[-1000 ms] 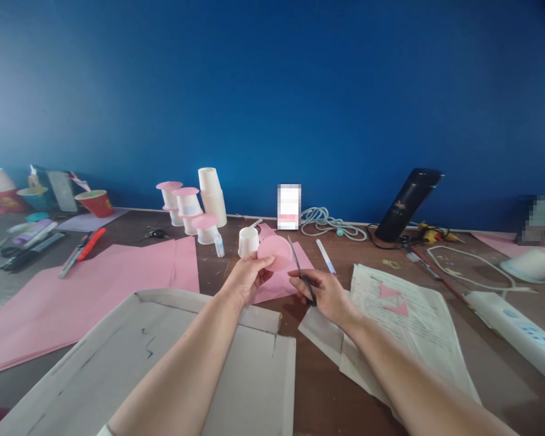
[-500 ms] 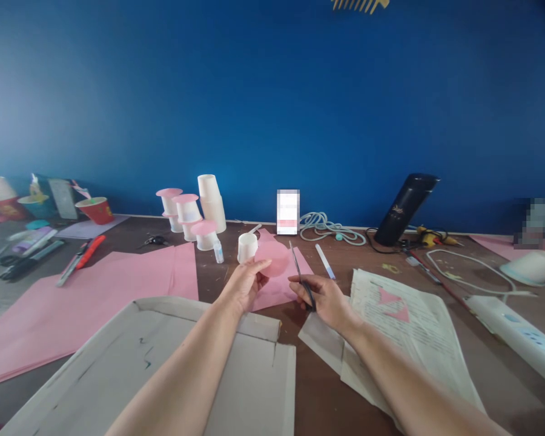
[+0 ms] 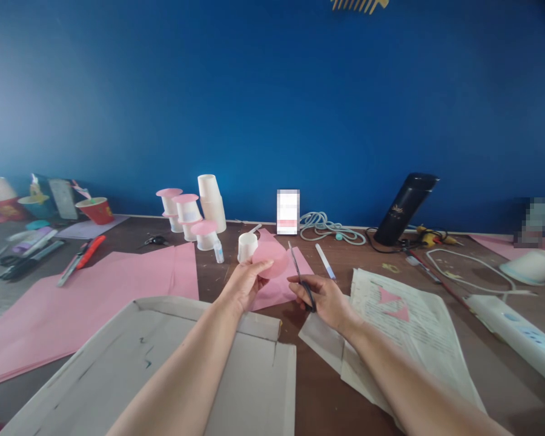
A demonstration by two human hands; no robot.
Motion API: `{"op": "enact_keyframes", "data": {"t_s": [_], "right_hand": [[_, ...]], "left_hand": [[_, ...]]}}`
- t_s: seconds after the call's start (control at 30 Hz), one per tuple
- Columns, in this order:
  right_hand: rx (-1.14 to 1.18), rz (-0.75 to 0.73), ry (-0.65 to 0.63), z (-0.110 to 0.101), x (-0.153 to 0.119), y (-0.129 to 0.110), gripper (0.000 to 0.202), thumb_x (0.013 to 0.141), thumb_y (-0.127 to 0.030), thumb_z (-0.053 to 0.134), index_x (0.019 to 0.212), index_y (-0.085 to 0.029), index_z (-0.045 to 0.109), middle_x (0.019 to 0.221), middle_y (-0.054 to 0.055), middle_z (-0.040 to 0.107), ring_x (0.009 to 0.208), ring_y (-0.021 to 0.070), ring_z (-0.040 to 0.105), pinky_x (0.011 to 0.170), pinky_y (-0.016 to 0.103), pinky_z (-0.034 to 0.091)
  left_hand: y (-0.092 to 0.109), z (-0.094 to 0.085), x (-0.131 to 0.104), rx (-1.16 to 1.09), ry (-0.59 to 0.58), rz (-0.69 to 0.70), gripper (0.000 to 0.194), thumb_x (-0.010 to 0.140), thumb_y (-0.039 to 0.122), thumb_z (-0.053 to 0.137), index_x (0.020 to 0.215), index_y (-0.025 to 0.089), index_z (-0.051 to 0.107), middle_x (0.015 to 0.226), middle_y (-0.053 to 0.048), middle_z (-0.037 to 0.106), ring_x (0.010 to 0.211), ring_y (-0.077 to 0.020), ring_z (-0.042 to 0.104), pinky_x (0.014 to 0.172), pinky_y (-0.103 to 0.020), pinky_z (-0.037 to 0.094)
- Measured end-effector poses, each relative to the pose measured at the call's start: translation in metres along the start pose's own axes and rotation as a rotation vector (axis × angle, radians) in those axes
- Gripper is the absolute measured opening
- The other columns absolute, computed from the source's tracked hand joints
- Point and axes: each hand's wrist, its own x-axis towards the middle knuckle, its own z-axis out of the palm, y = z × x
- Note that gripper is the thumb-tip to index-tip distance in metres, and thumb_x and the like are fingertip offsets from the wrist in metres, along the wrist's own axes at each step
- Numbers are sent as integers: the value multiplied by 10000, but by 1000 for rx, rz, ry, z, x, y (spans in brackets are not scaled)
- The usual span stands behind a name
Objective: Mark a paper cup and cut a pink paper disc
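Between the thumb and fingers of my left hand (image 3: 247,283) is a round pink paper disc (image 3: 272,257), held up over the table. My right hand (image 3: 324,300) grips a pair of scissors (image 3: 298,266) by its dark handles, the blades pointing up and away from me, just right of the disc. Beneath both lies a pink paper sheet (image 3: 279,293). Close behind my left hand stands a white paper cup (image 3: 247,247) with a thin white stick in it. A white and blue pen (image 3: 326,261) lies beyond my right hand.
Pink-topped paper cups (image 3: 204,233) and a small glue bottle (image 3: 218,250) stand left of centre. Pink sheets (image 3: 131,284), a red utility knife (image 3: 84,257) and grey cardboard (image 3: 172,357) lie to the left. A newspaper (image 3: 404,339), black flask (image 3: 404,209) and power strip (image 3: 518,336) are right.
The pink disc has tilted and turned slightly in my left hand. The scissors and my right hand have barely moved.
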Motion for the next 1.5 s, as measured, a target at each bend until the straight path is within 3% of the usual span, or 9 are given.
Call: {"op": "enact_keyframes", "data": {"t_s": [0.27, 0.6, 0.7, 0.87, 1.1, 1.3, 1.4, 1.5], "right_hand": [[-26, 4, 5, 1, -4, -4, 471, 728, -533, 686, 998, -147, 697, 562, -29, 564, 511, 105, 513, 514, 232, 408], [-4, 11, 11, -2, -3, -6, 437, 722, -488, 711, 992, -144, 705, 556, -29, 569, 517, 101, 515, 520, 229, 392], [167, 43, 85, -11, -3, -10, 420, 722, -481, 711, 967, -141, 705, 595, -20, 575, 524, 90, 503, 483, 209, 361], [616, 72, 174, -29, 5, -8, 425, 762, -512, 646, 985, -152, 677, 588, -33, 510, 466, 69, 399, 365, 188, 195], [755, 96, 104, -28, 6, -8, 365, 784, -476, 641, 967, -161, 669, 616, -21, 541, 510, 79, 452, 377, 183, 218], [650, 62, 114, -28, 4, -7, 392, 789, -504, 622, 1003, -177, 657, 637, -20, 557, 532, 83, 480, 401, 192, 227], [456, 9, 164, -24, 1, -9, 426, 787, -533, 615, 1005, -169, 660, 673, 4, 585, 560, 100, 508, 435, 202, 292], [233, -52, 233, -17, -3, -12, 425, 741, -510, 680, 973, -154, 679, 641, 5, 587, 575, 115, 525, 510, 223, 391]], "left_hand": [[2, 1, 1, -20, 19, 12, 333, 558, 224, 829, 825, 142, 649, 836, -36, 655, 705, -101, 570, 582, -204, 418], [5, 0, -2, -44, 21, 60, 373, 582, 209, 823, 900, 143, 638, 900, -70, 679, 760, -147, 617, 617, -248, 487], [9, -4, 1, -85, 85, 106, 371, 580, 179, 815, 898, 158, 627, 903, -44, 674, 763, -132, 617, 625, -241, 490], [13, -7, 4, -122, 140, 133, 296, 589, 149, 797, 825, 152, 618, 898, -50, 671, 794, -136, 617, 640, -243, 501], [10, -7, 5, -83, 156, 129, 280, 569, 151, 799, 783, 133, 618, 804, -39, 639, 732, -111, 581, 632, -217, 478], [7, -10, 7, 101, 199, 180, 195, 607, 186, 719, 751, 141, 595, 704, -19, 592, 617, -100, 514, 566, -229, 406], [6, -12, 6, 288, 215, 219, 196, 620, 202, 675, 801, 159, 613, 685, -2, 578, 589, -103, 484, 559, -241, 380], [4, -14, 6, 429, 232, 252, 128, 624, 227, 655, 725, 177, 596, 600, 24, 523, 549, -102, 445, 535, -238, 344]]}}
